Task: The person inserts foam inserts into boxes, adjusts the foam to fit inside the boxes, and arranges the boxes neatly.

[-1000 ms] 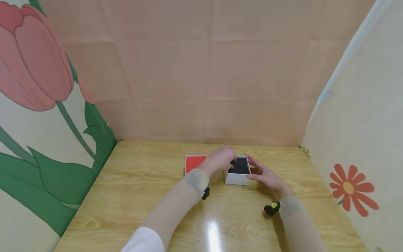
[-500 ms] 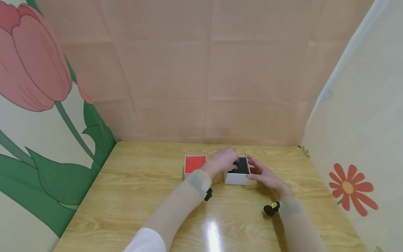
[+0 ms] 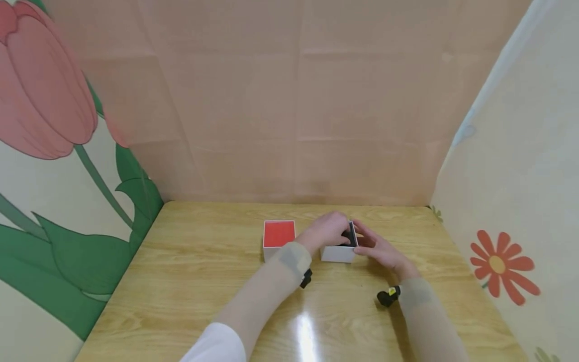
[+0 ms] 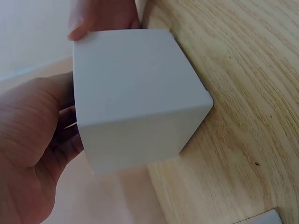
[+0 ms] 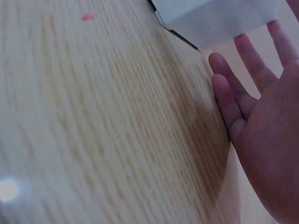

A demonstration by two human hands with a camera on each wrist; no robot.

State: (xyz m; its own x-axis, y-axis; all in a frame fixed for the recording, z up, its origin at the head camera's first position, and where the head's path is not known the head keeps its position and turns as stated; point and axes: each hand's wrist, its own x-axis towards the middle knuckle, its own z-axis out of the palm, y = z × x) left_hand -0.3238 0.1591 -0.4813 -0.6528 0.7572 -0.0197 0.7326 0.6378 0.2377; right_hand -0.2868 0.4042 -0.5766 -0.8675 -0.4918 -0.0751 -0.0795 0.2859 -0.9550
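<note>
A white box (image 3: 337,254) stands at the far middle of the table, its black top or lining (image 3: 354,236) partly covered by my left hand (image 3: 326,229). The left hand reaches over the box's left edge with bent fingers, its fingertips at the black part and hidden. In the left wrist view the box's white wall (image 4: 140,74) hides most of those fingers. My right hand (image 3: 382,250) touches the box's right side, thumb at the near corner and a finger at the far one. Seen from the right wrist, fairly straight fingers (image 5: 254,60) meet its wall.
Left of that box stands a second white box (image 3: 270,255) with a red top or interior (image 3: 278,234). Both are on the wood-grain table (image 3: 217,281). A peach cloth (image 3: 253,125) hangs behind, with flower-patterned panels (image 3: 511,151) at the sides.
My left hand has moved right across the black part of the box, covering more of it. The right hand has stayed at the box's right side. The head view has shifted slightly.
</note>
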